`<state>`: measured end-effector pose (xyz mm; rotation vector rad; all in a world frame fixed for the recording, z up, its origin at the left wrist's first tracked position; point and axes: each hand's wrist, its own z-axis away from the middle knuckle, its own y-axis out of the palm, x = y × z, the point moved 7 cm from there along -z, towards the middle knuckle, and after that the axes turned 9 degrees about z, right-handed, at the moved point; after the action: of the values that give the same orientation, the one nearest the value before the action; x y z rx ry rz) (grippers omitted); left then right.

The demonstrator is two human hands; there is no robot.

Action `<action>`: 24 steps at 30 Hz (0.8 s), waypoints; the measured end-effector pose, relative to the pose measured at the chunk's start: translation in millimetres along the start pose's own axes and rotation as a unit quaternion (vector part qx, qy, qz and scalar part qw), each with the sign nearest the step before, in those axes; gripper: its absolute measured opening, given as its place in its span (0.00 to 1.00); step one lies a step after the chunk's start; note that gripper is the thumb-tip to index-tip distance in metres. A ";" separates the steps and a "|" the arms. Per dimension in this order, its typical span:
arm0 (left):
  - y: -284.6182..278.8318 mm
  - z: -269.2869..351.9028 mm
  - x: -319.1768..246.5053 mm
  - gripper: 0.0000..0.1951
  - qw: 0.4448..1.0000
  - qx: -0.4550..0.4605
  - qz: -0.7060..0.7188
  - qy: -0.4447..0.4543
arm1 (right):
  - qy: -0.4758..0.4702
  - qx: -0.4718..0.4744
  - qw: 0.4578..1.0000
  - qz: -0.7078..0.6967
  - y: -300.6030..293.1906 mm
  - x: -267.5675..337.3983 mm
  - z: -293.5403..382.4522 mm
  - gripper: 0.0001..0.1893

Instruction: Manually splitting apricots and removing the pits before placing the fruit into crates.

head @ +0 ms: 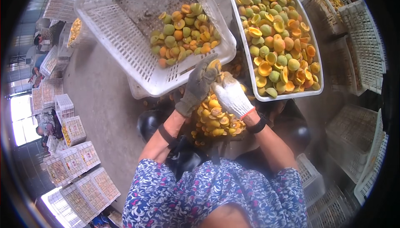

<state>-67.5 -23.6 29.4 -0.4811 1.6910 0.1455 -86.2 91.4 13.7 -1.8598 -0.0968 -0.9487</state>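
My left hand [201, 79], in a dark grey work glove, grips a yellow stone fruit piece [214, 64] at its fingertips. Against it is my right hand [229, 92], in a white knit glove with stained fingers. These fingers are curled, and what they hold is mostly hidden. Under both hands lies a heap of yellow stone fruit pieces [215, 118], between my knees. Ahead to the left, a tilted white plastic crate [143, 68] has whole-looking and cut fruit [178, 34] gathered at its near right side. A white-rimmed tub [254, 84] full of halved, hollowed fruit [278, 45] stands to the right.
Stacked white crates [362, 43] stand along the right, one with yellow contents [332, 1]. Farther left, beyond the concrete floor [93, 81], are rows of filled crates [72, 162] and a person [47, 128] among them. My dark boot or trouser leg [150, 123] is beside the heap.
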 end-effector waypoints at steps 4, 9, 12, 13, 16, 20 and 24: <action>11.0 7.5 20.5 0.24 0.951 -0.083 0.251 -0.159 | 0.013 -0.009 0.992 -0.126 5.7 2.5 -4.0 0.09; 17.1 13.6 30.9 0.23 0.851 -0.127 0.445 -0.247 | 0.055 0.072 0.982 -0.168 5.9 1.4 -9.4 0.09; 18.4 13.5 29.4 0.22 0.842 -0.091 0.467 -0.255 | 0.011 0.122 0.989 -0.086 12.1 -4.2 -3.7 0.11; 18.6 13.8 29.4 0.22 0.849 -0.074 0.459 -0.252 | 0.005 0.136 0.988 -0.065 20.3 -9.4 0.1 0.12; 15.5 11.8 28.9 0.21 0.883 -0.019 0.410 -0.228 | 0.031 0.166 0.979 -0.115 16.0 -7.5 1.0 0.15; 16.9 6.4 24.8 0.21 0.922 0.070 0.338 -0.178 | 0.073 0.216 0.924 -0.306 1.4 -0.1 4.8 0.15; 34.9 6.3 24.4 0.19 0.814 0.124 0.532 -0.197 | 0.255 0.175 0.655 -0.690 -7.2 15.0 16.7 0.10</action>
<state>-77.9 4.6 -1.5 0.7115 1.3536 0.7710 -69.8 103.4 25.6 -0.8035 -1.3899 -2.2116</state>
